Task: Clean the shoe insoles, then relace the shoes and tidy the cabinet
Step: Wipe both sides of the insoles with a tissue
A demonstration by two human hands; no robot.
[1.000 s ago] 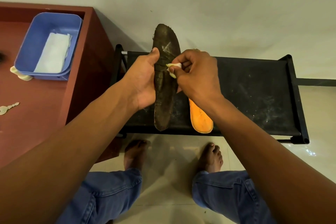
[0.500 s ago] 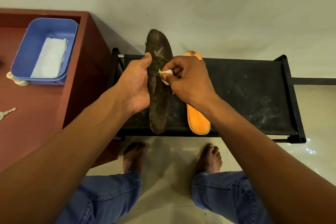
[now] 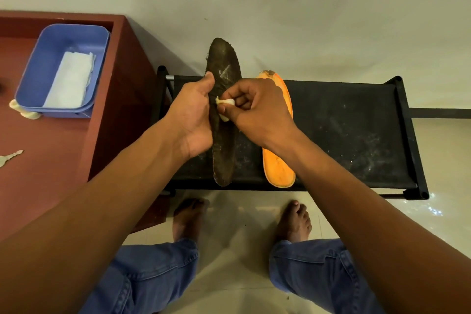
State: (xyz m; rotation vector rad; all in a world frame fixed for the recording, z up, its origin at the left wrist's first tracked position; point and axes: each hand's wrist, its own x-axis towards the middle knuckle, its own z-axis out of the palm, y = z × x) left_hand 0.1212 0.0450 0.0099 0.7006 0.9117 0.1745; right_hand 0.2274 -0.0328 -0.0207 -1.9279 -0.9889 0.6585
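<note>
A dark, dirty insole (image 3: 224, 150) stands on edge over the black shoe rack (image 3: 356, 135). My left hand (image 3: 191, 120) grips its left side, thumb up along the edge. My right hand (image 3: 254, 112) pinches a small white wad of tissue (image 3: 225, 103) and presses it against the insole's middle. An orange insole (image 3: 279, 168) lies flat on the rack just right of the dark one, partly hidden under my right wrist.
A red-brown cabinet top (image 3: 51, 160) at the left carries a blue tub (image 3: 51, 58) with a folded white cloth (image 3: 71, 79), used tissue wads (image 3: 23, 109) and a key (image 3: 10, 158). My bare feet (image 3: 293, 222) stand on the pale floor in front of the rack.
My right hand has slid the tissue wad a little down and left along the dark insole. My left hand keeps its hold; the view has shifted slightly.
</note>
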